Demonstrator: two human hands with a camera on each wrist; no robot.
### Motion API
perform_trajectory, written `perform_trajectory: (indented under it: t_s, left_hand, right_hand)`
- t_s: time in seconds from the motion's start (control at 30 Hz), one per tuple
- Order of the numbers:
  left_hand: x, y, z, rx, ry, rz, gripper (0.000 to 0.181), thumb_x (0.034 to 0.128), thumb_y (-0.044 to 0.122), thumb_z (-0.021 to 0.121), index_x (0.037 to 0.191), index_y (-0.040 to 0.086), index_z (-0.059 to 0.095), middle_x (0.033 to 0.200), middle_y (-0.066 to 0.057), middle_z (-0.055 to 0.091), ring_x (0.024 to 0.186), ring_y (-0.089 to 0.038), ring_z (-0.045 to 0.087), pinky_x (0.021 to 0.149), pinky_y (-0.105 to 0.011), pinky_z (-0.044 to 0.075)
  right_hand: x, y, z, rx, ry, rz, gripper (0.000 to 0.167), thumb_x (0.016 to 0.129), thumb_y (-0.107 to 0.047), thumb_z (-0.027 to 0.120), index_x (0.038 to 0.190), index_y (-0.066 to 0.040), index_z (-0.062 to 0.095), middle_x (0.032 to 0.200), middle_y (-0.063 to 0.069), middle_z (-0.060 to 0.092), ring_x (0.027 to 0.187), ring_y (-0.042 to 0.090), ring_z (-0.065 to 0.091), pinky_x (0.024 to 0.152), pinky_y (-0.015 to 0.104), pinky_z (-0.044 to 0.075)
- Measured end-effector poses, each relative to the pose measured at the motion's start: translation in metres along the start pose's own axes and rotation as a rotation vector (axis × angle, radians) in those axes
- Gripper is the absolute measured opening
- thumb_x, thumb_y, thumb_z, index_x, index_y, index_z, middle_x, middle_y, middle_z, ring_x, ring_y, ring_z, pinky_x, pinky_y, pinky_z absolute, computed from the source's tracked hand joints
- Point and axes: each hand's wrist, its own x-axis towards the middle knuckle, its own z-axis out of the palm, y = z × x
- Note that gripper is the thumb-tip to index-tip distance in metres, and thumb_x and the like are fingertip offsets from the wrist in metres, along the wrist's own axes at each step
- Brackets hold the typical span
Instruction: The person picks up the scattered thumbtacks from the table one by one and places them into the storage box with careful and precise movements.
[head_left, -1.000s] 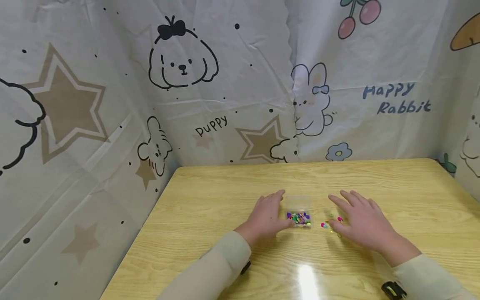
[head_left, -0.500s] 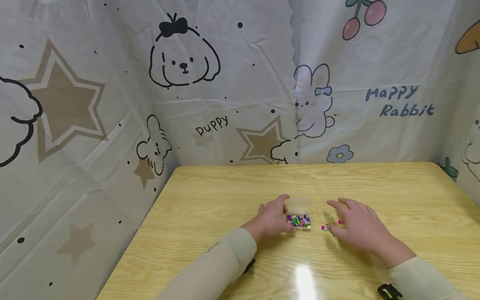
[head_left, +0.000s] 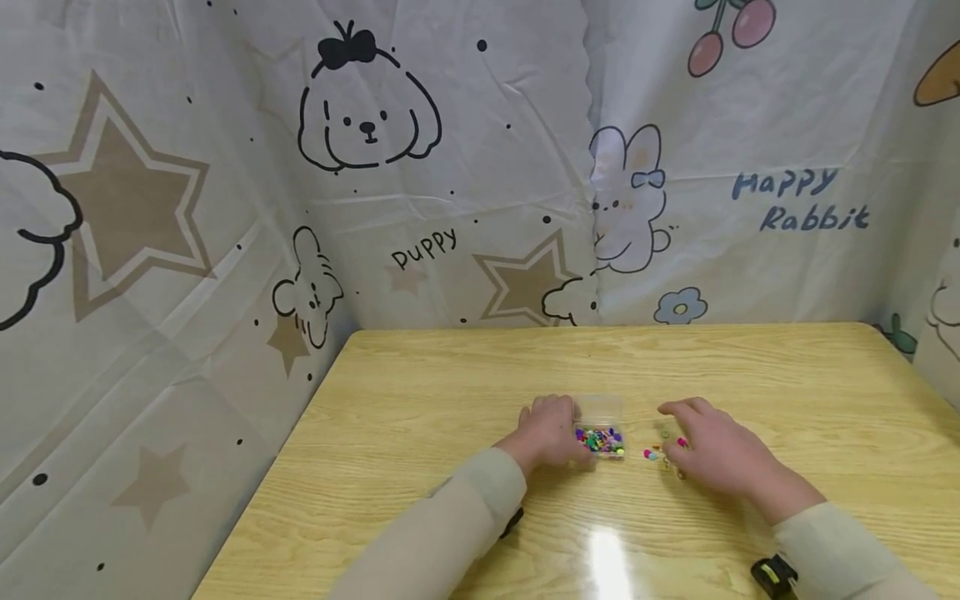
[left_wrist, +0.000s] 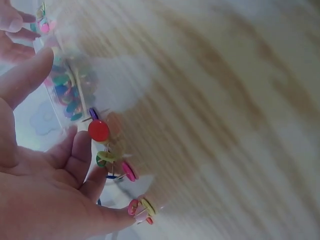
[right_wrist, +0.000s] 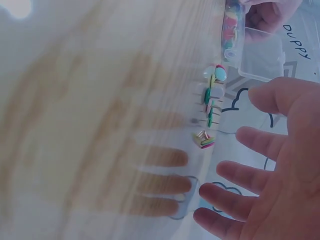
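Observation:
A small clear plastic box point(head_left: 600, 442) full of colourful thumbtacks stands on the table with its lid point(head_left: 598, 408) raised at the back. My left hand point(head_left: 551, 431) is at the box's left side, thumb by its front corner. In the left wrist view, loose thumbtacks point(left_wrist: 98, 131), red, yellow, green and pink, lie along its bent fingers, some close to the fingertips. My right hand point(head_left: 720, 450) hovers over a second scatter of loose thumbtacks point(head_left: 651, 454) right of the box. Its fingers are spread and relaxed in the right wrist view, with nothing between them.
The wooden table point(head_left: 435, 375) reaches back to a printed cloth point(head_left: 480, 167) that hangs behind and at the sides. A glare spot point(head_left: 611, 558) shines near the front. Each wrist carries a small black device point(head_left: 775, 575).
My left hand has moved slightly right and its fingers have drawn in beside the box. My right hand has shifted a little left and down, its fingers less spread in the head view.

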Motion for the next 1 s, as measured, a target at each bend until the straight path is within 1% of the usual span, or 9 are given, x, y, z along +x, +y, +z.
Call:
perform_trajectory:
  t_s: [0.07,0.2,0.33,0.43,0.57,0.67,0.77,0.9,1.0]
  left_hand:
    - [0.0,0.001,-0.002,0.018,-0.013,0.003,0.066,0.0709,0.044,0.092,0.123,0.016,0.063,0.114,0.006,0.057,0.128,-0.024,0.043,0.116,-0.055,0.02]
    - [0.001,0.0,-0.004,0.047,-0.044,0.018,0.059,0.0728,0.048,0.089,0.118,0.018,0.065,0.115,0.004,0.057,0.127,-0.024,0.041,0.116,-0.053,0.021]
    - [0.001,-0.001,-0.006,0.069,-0.076,0.019,0.055,0.0748,0.051,0.087,0.113,0.018,0.064,0.122,0.0,0.058,0.134,-0.025,0.037,0.117,-0.049,0.02]
    - [0.0,-0.003,-0.007,0.092,-0.098,0.023,0.056,0.0752,0.055,0.085,0.113,0.02,0.063,0.123,0.001,0.058,0.137,-0.024,0.034,0.117,-0.047,0.021]
    - [0.001,-0.004,-0.007,0.121,-0.118,0.038,0.058,0.0749,0.057,0.084,0.114,0.02,0.061,0.122,0.003,0.059,0.136,-0.022,0.034,0.116,-0.044,0.023]
    - [0.002,-0.005,-0.005,0.14,-0.115,0.042,0.058,0.0745,0.057,0.085,0.111,0.02,0.06,0.125,0.002,0.058,0.138,-0.023,0.034,0.117,-0.045,0.022]
    - [0.001,-0.005,-0.003,0.156,-0.101,0.036,0.058,0.0743,0.057,0.085,0.11,0.019,0.06,0.129,0.0,0.058,0.141,-0.023,0.032,0.118,-0.047,0.02]
    - [0.001,-0.005,-0.001,0.173,-0.082,0.023,0.066,0.0746,0.058,0.084,0.12,0.017,0.061,0.137,-0.002,0.055,0.143,-0.024,0.029,0.119,-0.049,0.018]
    - [0.001,-0.004,0.0,0.181,-0.076,0.018,0.07,0.075,0.058,0.084,0.125,0.016,0.06,0.139,-0.002,0.054,0.143,-0.024,0.029,0.119,-0.049,0.018]
  right_hand:
    - [0.001,0.002,0.0,0.003,-0.005,0.008,0.05,0.094,-0.025,0.064,0.139,-0.005,0.056,0.135,0.023,0.054,0.118,0.049,0.055,0.085,0.066,0.049]
    - [0.003,0.006,-0.001,0.009,-0.019,0.018,0.046,0.093,-0.024,0.064,0.134,-0.004,0.059,0.127,0.021,0.059,0.113,0.045,0.059,0.084,0.063,0.05]
    - [0.006,0.009,-0.003,0.001,-0.033,0.008,0.037,0.092,-0.022,0.065,0.125,-0.005,0.065,0.12,0.018,0.063,0.11,0.044,0.06,0.087,0.062,0.049]
    - [0.009,0.012,-0.004,-0.012,-0.042,-0.002,0.028,0.092,-0.02,0.066,0.117,-0.006,0.068,0.112,0.016,0.066,0.107,0.044,0.061,0.088,0.061,0.048]
    - [0.014,0.013,-0.005,-0.028,-0.062,0.001,0.019,0.092,-0.016,0.068,0.108,-0.009,0.071,0.101,0.01,0.064,0.097,0.037,0.064,0.084,0.059,0.05]
    - [0.018,0.013,-0.005,-0.045,-0.076,0.002,0.013,0.09,-0.015,0.067,0.102,-0.012,0.072,0.096,0.005,0.062,0.089,0.029,0.062,0.081,0.056,0.051]
    - [0.021,0.012,-0.006,-0.066,-0.084,-0.003,0.01,0.088,-0.013,0.067,0.098,-0.013,0.072,0.093,0.004,0.061,0.083,0.025,0.059,0.08,0.054,0.051]
    - [0.024,0.01,-0.007,-0.09,-0.094,-0.003,0.008,0.087,-0.011,0.068,0.094,-0.013,0.071,0.091,0.003,0.061,0.081,0.024,0.058,0.078,0.052,0.051]
    - [0.024,0.008,-0.008,-0.105,-0.102,-0.01,0.004,0.089,-0.014,0.07,0.093,-0.014,0.07,0.089,0.002,0.059,0.077,0.021,0.056,0.073,0.049,0.051]
